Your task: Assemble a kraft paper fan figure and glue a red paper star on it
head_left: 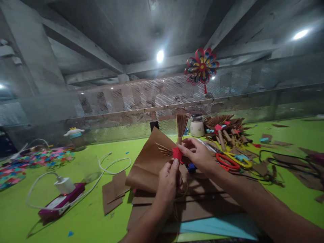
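Both of my hands hold a pleated brown paper craft (182, 124) with a red paper flower (177, 154) at its centre. Fan-folded parts stick out upward and to the left of the flower. My left hand (169, 177) grips it from below, thumb on the flower's lower edge; the fingers behind are partly hidden. From the right, my right hand (198, 155) pinches it at the flower's upper edge. Behind it rises a large curled brown paper sheet (145, 158). Stacked brown sheets (199, 206) and light blue paper (212, 226) lie under my forearms.
Red-handled scissors (227, 161) and yellow-handled scissors (244, 160) lie right, near finished pleated crafts (220, 123) and a white jar (197, 126). Left are a purple power strip (62, 202) with a white cable (101, 172), cut paper pieces (115, 190) and colourful paper flowers (48, 158).
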Demonstrator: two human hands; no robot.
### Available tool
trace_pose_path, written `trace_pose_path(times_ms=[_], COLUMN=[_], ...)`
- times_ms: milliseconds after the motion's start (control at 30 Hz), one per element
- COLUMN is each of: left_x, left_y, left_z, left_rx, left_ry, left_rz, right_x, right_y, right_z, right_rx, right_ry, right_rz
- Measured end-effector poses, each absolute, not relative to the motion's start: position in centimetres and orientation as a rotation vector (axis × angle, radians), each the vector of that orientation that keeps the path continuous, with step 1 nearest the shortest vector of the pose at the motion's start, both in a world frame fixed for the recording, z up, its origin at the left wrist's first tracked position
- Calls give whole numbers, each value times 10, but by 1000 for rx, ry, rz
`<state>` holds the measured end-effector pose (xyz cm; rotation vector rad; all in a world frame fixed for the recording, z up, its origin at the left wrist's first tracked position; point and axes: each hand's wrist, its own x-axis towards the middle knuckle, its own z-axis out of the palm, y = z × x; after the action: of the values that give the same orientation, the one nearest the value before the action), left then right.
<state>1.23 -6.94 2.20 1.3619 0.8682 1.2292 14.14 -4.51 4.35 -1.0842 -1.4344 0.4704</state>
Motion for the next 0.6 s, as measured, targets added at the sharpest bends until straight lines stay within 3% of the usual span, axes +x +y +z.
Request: trace_pose_path(times_ms=[200, 600], left_x=[9, 11], left_y=[-67, -65], left_z=[20, 17], left_rx=[1342, 1426], left_ry=[801, 884], left_rz=[1171, 1279], right_x=[142, 136], right_y=[-44, -49], right_z=[38, 42], right_rx=[-1102, -1159], right_ry=[-1529, -1550], right_rz=[124, -38])
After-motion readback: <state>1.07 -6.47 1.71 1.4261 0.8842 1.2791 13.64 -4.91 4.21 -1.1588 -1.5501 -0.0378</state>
